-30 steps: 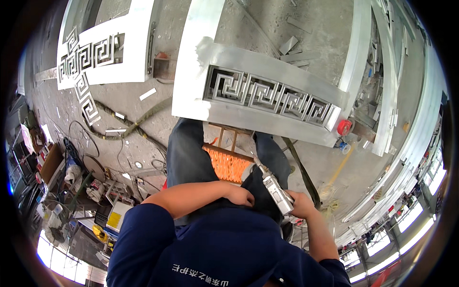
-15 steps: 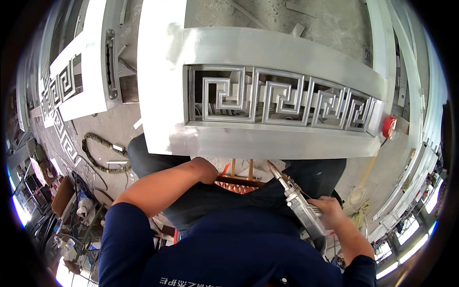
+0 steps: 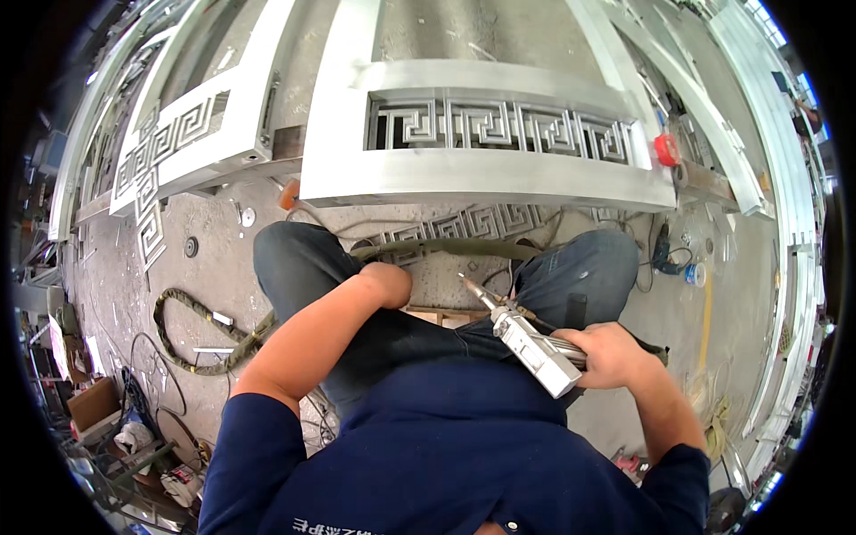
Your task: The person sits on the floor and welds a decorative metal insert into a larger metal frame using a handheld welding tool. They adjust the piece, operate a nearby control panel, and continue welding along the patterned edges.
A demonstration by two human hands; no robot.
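Note:
My right hand grips the rear of a silver welding gun above my right thigh. Its narrow copper-coloured tip points forward and left, in the space between my knees. My left hand rests at my left inner thigh; its back shows, but the fingers are hidden beneath. In front of my knees lies a silver-white metal gate frame, with a panel of square spiral fretwork set in its opening. The gun tip is apart from the frame.
A red tape roll is at the frame's right end. Another frame with fretwork stands at left. Loose fretwork strips lie on the floor beyond my knees. A cloth-wrapped hose loops at left. Long white bars line the right.
My view has shifted back, so my knees and more floor show, and the frame looks farther off. The welding gun stays in my right hand, now farther left and more level. My left hand stays at my thigh.

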